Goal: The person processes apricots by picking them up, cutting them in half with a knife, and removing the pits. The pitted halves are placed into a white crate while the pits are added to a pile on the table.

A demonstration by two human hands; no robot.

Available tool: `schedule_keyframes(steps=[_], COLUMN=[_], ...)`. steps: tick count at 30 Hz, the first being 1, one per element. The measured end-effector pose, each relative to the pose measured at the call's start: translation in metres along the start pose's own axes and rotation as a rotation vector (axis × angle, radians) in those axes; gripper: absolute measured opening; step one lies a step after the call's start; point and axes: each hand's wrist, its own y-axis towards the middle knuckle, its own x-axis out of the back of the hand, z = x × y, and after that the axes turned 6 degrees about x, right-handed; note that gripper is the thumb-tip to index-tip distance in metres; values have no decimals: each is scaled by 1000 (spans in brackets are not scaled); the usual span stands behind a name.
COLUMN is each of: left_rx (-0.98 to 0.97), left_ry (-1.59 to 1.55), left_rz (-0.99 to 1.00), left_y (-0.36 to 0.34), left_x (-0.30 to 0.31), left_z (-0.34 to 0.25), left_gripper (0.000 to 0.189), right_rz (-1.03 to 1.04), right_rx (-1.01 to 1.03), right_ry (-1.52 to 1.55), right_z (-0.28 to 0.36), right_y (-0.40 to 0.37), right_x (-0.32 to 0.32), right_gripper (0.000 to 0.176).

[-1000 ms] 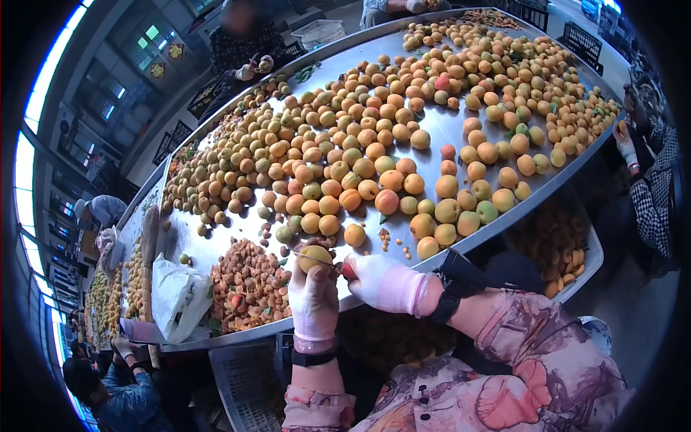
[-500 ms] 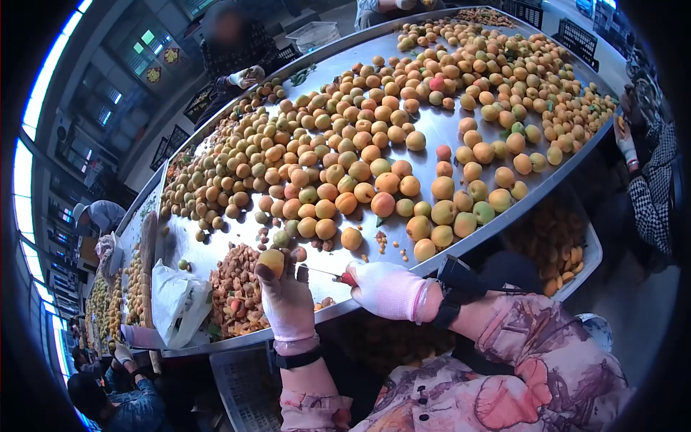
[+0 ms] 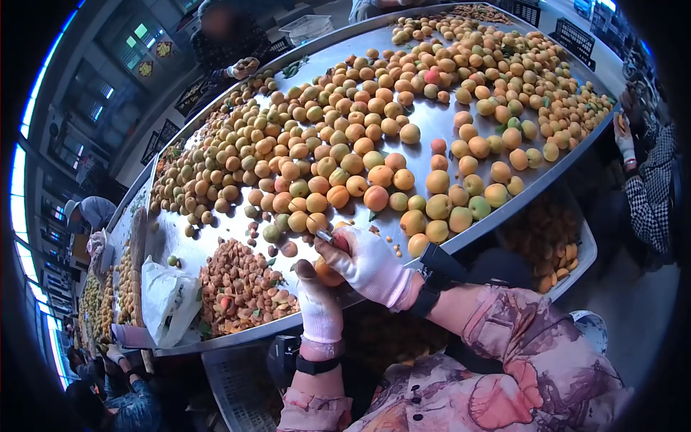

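My left hand point(image 3: 321, 311), in a white glove with darkened fingertips, is closed around an apricot point(image 3: 329, 273) low over the table's near edge. My right hand point(image 3: 374, 268), gloved the same way, grips a small knife point(image 3: 335, 240) by its red handle. A short bit of metal shows past that fist, pointing up and left. The right thumb and fingers press close against the apricot, so the two hands meet there. Just left of them lies a pile of apricot pits point(image 3: 241, 288). Whole apricots point(image 3: 309, 183) spread beyond my hands.
The metal table point(image 3: 439, 119) has a raised rim. A white plastic bag point(image 3: 169, 299) sits at its left end. Below, right, a tub point(image 3: 554, 252) holds apricot halves; a white crate point(image 3: 241, 389) stands below left. Co-workers point(image 3: 234, 47) are around the table, one point(image 3: 644, 165) at right.
My hands have come together: the right moved left with the knife, and the left dropped slightly with its apricot. The knife's blade no longer shows at full length. The view has shifted a little.
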Motion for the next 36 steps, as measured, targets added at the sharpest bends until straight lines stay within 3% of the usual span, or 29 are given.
schedule_keyframes(steps=[4, 7, 10, 13, 19, 22, 25, 28, 29, 31, 33, 36], left_rx=[-83, -197, -145, 28, 253, 369, 506, 475, 451, 363, 406, 253], left_ry=[278, 265, 197, 74, -196, -250, -349, -303, -264, -234, -212, -107], left_rz=[-141, -202, -153, -138, -58, -114, 19, 43, 20, -89, -52, 20], left_y=[-6, 3, 2, 2, 4, -2, 6, 11, 10, 2, 6, 0], left_x=[-6, -2, 2, 4, 13, 4, 15, 20, 23, 9, 22, 27], left_z=[-10, 11, 9, 4, 7, -10, -1, -8, -11, -33, -33, -27], left_gripper=[65, 61, 53, 50, 62, 60, 59, 57, 56, 51, 47, 48], right_rz=[-47, -32, 30, 38, 166, 217, 187, 107, 69, 9, 26, 44], right_rx=[-56, -29, -27, 45, 219, 243, 408, 7, -198, -292, -338, -412], right_ry=[-79, -139, -252, -260, -422, -407, -386, -55, 206, 377, 497, 529], right_z=[0, 0, 4, -2, 0, 6, -2, -6, -13, -11, -10, 8], right_y=[-1, -2, -3, -6, -8, -10, -10, -10, -5, -4, -5, -7], right_x=[-6, -10, -10, -13, -2, 1, 3, 4, 0, 8, 13, 21], right_gripper=[40, 39, 38, 37, 22, 16, 25, 26, 30, 32, 31, 31])
